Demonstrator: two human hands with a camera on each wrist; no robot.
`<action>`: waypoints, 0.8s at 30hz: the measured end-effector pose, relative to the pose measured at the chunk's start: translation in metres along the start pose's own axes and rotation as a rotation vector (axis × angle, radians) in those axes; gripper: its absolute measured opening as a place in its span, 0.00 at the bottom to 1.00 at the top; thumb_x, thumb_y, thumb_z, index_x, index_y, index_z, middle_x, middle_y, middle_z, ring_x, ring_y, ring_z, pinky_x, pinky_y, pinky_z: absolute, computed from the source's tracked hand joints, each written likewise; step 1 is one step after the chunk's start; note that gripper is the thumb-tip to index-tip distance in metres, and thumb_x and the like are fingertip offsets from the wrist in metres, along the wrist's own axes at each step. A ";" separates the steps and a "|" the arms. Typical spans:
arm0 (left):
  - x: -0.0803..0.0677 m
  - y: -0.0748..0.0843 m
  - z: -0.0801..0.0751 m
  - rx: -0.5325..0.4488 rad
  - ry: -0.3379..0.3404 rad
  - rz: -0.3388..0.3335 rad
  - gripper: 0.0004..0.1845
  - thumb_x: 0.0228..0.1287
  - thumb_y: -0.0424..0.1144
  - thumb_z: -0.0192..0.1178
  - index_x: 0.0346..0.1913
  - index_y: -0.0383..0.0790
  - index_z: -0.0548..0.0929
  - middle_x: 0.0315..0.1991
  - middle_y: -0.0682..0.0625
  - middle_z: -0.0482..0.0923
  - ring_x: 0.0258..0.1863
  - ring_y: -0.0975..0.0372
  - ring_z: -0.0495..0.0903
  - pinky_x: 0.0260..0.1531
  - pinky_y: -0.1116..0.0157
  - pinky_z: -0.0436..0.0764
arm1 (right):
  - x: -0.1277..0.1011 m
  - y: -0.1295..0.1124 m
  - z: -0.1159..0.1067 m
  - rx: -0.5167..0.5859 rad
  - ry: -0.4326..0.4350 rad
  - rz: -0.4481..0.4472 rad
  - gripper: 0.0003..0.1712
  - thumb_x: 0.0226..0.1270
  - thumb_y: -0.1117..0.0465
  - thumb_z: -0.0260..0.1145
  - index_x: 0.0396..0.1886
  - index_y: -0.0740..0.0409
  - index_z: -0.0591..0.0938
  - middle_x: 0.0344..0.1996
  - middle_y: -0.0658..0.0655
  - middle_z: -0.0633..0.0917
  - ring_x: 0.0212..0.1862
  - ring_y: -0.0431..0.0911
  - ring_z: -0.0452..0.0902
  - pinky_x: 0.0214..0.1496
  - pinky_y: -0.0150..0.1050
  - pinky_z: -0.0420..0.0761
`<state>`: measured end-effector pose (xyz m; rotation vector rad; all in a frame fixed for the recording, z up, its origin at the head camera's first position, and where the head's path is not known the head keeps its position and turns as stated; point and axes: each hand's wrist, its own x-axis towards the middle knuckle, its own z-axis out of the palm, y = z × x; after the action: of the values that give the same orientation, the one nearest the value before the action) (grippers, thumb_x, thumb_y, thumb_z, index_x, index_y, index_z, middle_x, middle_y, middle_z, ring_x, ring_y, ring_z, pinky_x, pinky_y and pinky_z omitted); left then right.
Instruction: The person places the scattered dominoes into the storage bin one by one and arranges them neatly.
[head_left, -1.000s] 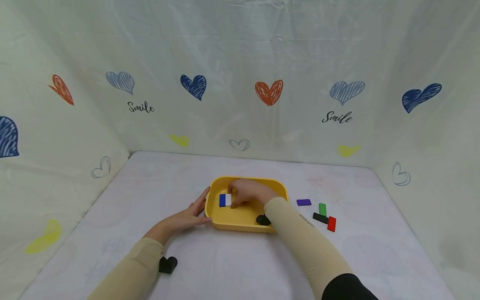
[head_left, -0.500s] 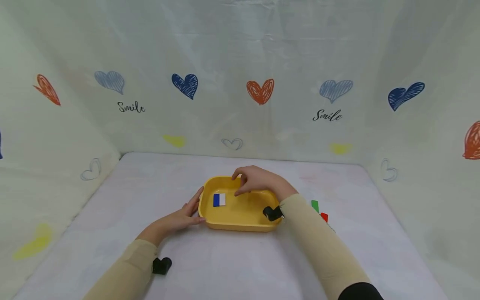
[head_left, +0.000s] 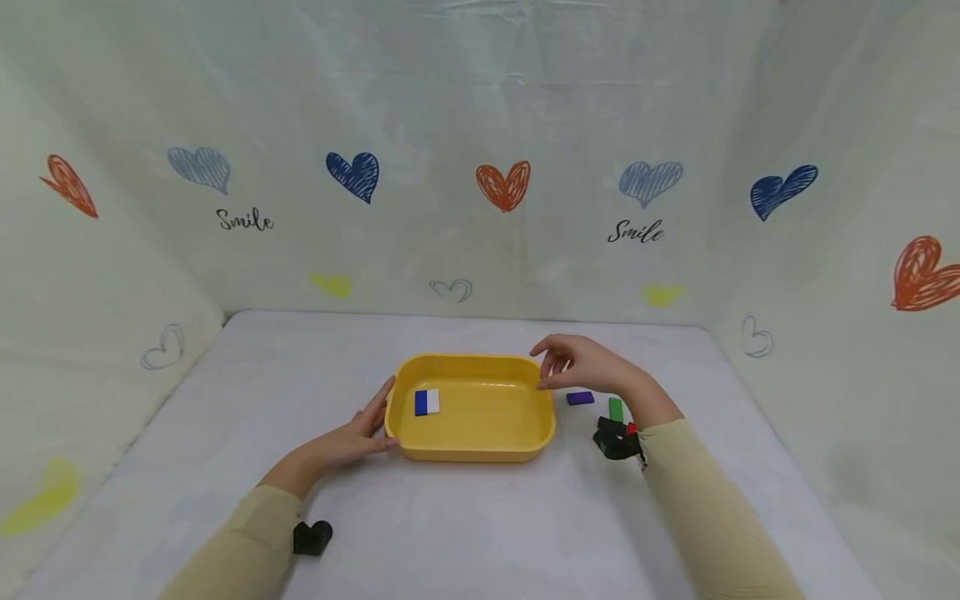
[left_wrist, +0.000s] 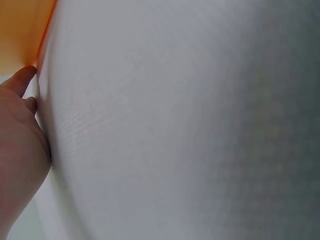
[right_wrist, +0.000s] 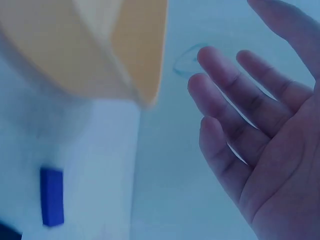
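Note:
A yellow tray (head_left: 480, 421) stands mid-table in the head view. Inside it, toward the left, a blue block (head_left: 421, 403) and a white block (head_left: 433, 402) lie side by side. My left hand (head_left: 345, 443) rests against the tray's left side, thumb and fingers extended along the rim. In the left wrist view the thumb (left_wrist: 24, 79) is right at the orange-looking tray edge (left_wrist: 30, 30). My right hand (head_left: 588, 367) hovers by the tray's right rim with nothing in it. Its fingers (right_wrist: 240, 100) look relaxed and spread in the right wrist view.
Right of the tray lie a purple block (head_left: 581, 398), a green block (head_left: 616, 409), a black block (head_left: 611, 426) and a red block (head_left: 632, 428), the last partly hidden by the right wrist. A heart-printed curtain (head_left: 570, 258) hangs behind the table.
My right hand has risen from beside the white block inside the tray and moved right, past the rim. My left hand has stayed at the tray. The head view has shifted slightly.

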<state>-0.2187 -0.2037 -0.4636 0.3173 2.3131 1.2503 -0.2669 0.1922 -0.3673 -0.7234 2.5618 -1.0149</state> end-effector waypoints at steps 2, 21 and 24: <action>-0.002 0.001 0.000 -0.008 0.004 -0.001 0.57 0.62 0.53 0.64 0.77 0.61 0.29 0.76 0.38 0.46 0.73 0.42 0.22 0.62 0.36 0.21 | -0.006 0.008 -0.002 -0.011 0.010 0.035 0.29 0.59 0.53 0.74 0.57 0.58 0.77 0.34 0.50 0.83 0.40 0.47 0.77 0.45 0.40 0.81; -0.001 -0.001 -0.002 -0.056 -0.009 0.002 0.56 0.63 0.53 0.64 0.77 0.64 0.30 0.77 0.39 0.46 0.74 0.43 0.22 0.62 0.35 0.21 | -0.021 0.099 0.001 0.087 0.002 0.220 0.25 0.59 0.64 0.72 0.56 0.65 0.77 0.31 0.54 0.81 0.35 0.49 0.76 0.43 0.40 0.80; -0.001 -0.003 -0.002 -0.055 -0.018 0.004 0.56 0.63 0.53 0.64 0.77 0.64 0.29 0.77 0.40 0.46 0.74 0.45 0.23 0.62 0.36 0.21 | -0.019 0.104 -0.001 0.051 0.000 0.216 0.23 0.57 0.64 0.74 0.53 0.63 0.80 0.30 0.54 0.79 0.34 0.49 0.74 0.40 0.40 0.79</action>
<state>-0.2191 -0.2070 -0.4646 0.3126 2.2598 1.3049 -0.2876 0.2680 -0.4382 -0.4218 2.5363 -1.0048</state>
